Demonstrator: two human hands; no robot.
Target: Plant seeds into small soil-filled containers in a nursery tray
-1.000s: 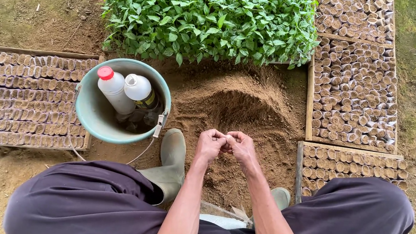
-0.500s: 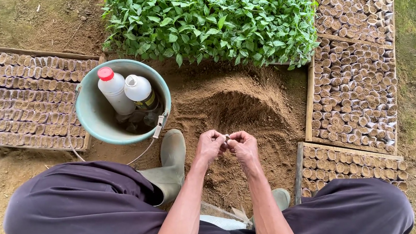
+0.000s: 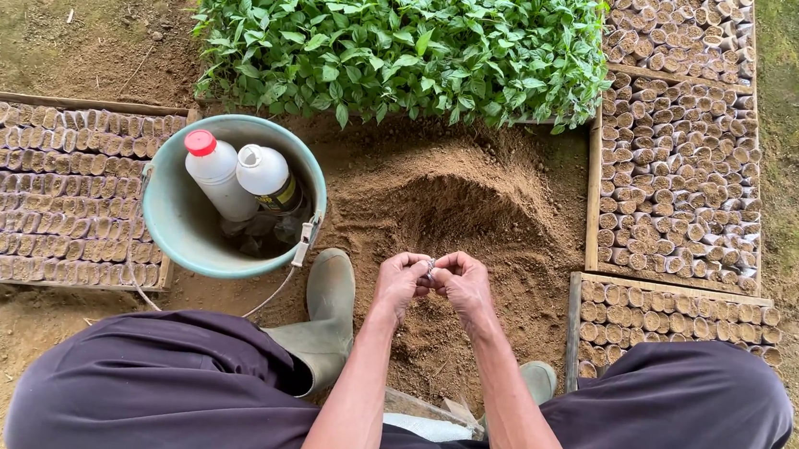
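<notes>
Left hand and right hand pinched together on small pale item, identity unclear, held above soil mound. Step: fingertip handling. Green bucket left of hands; seedlings beyond. Next needs fine grip.

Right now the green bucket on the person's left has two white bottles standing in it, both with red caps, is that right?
Not quite. The green bucket does hold two white bottles, but only one bottle has a red cap; the other bottle has a white top. The head view shows this.
</notes>
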